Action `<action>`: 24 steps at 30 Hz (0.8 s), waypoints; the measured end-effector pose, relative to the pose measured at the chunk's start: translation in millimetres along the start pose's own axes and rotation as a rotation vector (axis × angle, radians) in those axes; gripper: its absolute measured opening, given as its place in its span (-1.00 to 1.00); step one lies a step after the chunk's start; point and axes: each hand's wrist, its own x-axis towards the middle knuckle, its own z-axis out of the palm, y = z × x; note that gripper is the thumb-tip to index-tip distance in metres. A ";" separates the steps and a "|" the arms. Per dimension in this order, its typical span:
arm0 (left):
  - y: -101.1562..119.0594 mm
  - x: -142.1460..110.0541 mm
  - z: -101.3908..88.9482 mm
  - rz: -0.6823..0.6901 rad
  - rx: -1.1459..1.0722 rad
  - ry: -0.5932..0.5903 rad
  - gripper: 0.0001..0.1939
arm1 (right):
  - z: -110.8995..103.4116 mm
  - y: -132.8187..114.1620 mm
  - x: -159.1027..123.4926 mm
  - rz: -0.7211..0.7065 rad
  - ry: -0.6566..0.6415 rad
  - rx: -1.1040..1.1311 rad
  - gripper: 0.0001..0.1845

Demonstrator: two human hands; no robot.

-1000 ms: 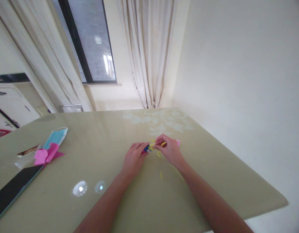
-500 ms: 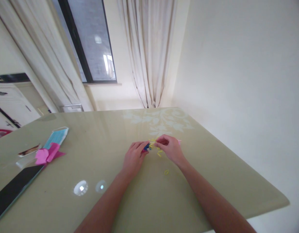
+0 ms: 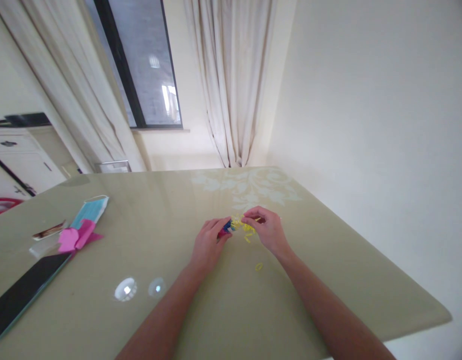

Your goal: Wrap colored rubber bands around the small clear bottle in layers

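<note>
My left hand [image 3: 210,242] is closed around a small blue and pink bundle [image 3: 227,226], probably of rubber bands, though most of it is hidden by the fingers. Just right of it lies a loose heap of small yellow bands [image 3: 248,228] on the table. My right hand [image 3: 266,229] is above the heap, thumb and forefinger pinched together at its left side. What sits between those fingertips is too small to make out. A single yellow loop [image 3: 258,267] rests apart, nearer to me.
On the left of the glossy table [image 3: 148,225] lie a black phone-like slab [image 3: 26,295], pink folded paper [image 3: 77,236], a blue face mask [image 3: 89,211] and a small brown-printed packet [image 3: 49,230]. A wall [image 3: 373,125] borders the right side; curtains [image 3: 231,80] hang behind.
My right hand has shifted slightly away from the left hand, showing more of the yellow heap. My left hand keeps its hold. The view has moved a little.
</note>
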 end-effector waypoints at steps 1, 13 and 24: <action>0.2 -0.1 0.3 -0.003 -0.008 0.003 -0.54 | 0.9 -0.3 -0.4 -0.011 0.005 -0.017 -0.71; 1.8 0.0 1.4 0.017 -0.054 -0.027 -0.53 | -6.2 -13.4 -5.2 -0.193 -0.083 -0.080 -0.71; 1.7 3.3 -0.2 -0.068 -0.168 -0.006 -0.57 | -19.3 -8.9 1.9 -0.166 -0.088 -0.016 -0.80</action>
